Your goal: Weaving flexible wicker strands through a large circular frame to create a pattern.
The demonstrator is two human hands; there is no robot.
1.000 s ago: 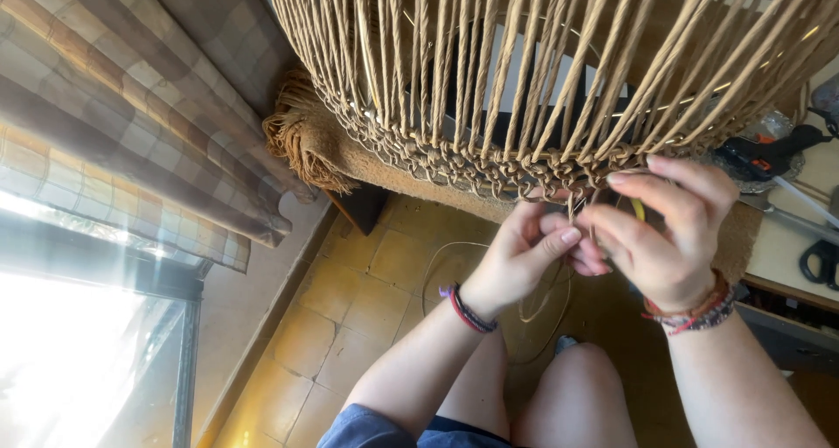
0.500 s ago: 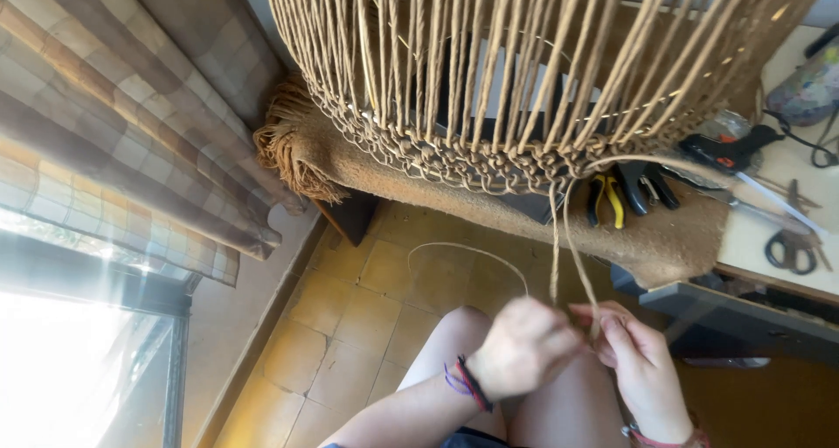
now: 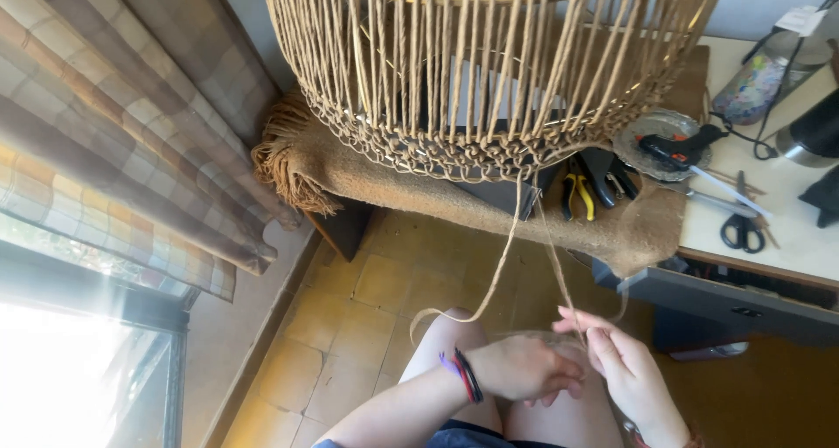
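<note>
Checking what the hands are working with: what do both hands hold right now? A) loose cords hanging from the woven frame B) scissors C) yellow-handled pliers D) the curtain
A: the left hand and right hand pinch the cords that trail down from the frame; the scissors and pliers lie untouched on the bench.
</note>
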